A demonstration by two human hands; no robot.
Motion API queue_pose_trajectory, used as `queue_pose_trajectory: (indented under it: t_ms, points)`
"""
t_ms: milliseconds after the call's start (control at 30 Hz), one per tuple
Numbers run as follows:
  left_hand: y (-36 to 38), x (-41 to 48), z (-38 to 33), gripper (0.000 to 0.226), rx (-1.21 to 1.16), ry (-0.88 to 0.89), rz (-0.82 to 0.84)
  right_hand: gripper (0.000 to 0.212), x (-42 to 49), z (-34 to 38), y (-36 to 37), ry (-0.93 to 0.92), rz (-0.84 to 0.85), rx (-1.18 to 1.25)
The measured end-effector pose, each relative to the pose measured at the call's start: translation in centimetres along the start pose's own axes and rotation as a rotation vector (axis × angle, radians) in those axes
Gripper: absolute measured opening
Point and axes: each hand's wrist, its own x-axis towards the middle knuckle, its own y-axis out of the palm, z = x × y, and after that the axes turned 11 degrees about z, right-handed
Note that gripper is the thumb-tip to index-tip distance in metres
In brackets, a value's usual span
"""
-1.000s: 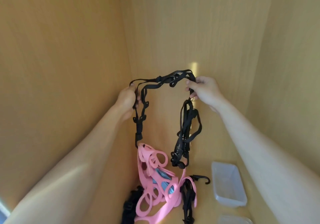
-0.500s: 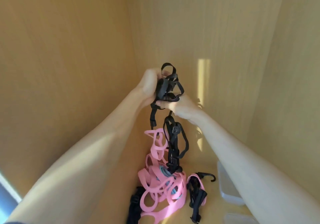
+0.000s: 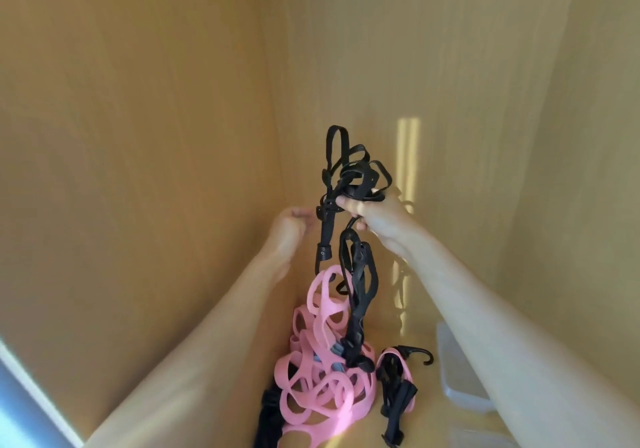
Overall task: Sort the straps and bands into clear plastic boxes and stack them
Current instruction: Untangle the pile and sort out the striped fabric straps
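My right hand (image 3: pixel 377 219) grips a bunched black strap (image 3: pixel 360 177) held up in the air; loops stick out above the fist and a long tail with buckles hangs down onto the pile. My left hand (image 3: pixel 291 229) is just left of the strap, fingers curled, with no strap seen inside it. Below lies a tangle of pink bands (image 3: pixel 322 378) with a bit of blue band (image 3: pixel 332 364) in it. A clear plastic box (image 3: pixel 457 378) stands on the floor at the right, partly hidden by my right forearm.
Wooden walls close in on the left, back and right. Another black strap with a hook (image 3: pixel 398 392) lies right of the pink pile, and a dark strap (image 3: pixel 270 420) lies at its left. A second clear plastic piece (image 3: pixel 474 439) shows at the bottom edge.
The strap, first stretched between both hands, was folded together and is now bunched in my right hand. My left hand has come off it and dropped slightly to the left.
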Motion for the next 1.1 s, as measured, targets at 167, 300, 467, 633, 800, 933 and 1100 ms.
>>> queue_pose_trajectory:
  t_ms: [167,300,467,633,800,933,1100]
  points:
    - [0.9,-1.4,4.2,0.045,0.149,-0.204,0.260,0.017,0.0,0.1,-0.6,-0.028,-0.008,0.004]
    - [1.3,-1.3,5.9,0.065,0.230,-0.246,0.315,0.015,0.0,0.0,-1.0,-0.032,-0.049,0.042]
    - [2.7,-0.9,5.9,0.038,0.374,-0.137,0.315,0.009,0.1,-0.4,-1.3,-0.084,-0.079,0.069]
    - [3.4,-0.9,5.3,0.013,0.135,-0.143,0.249,0.011,-0.2,-1.3,-1.5,-0.074,-0.083,0.042]
    - [2.2,-0.7,5.4,0.030,0.139,-0.145,0.174,0.008,-0.8,-2.4,-1.5,-0.042,-0.084,-0.121]
    - [1.2,-0.5,4.9,0.044,0.169,-0.113,0.066,0.015,-1.2,-3.1,-0.9,0.016,-0.058,-0.268]
    - [0.0,0.0,4.3,0.036,0.273,-0.200,0.106,0.015,-1.5,-3.8,-0.7,0.064,-0.059,-0.221]
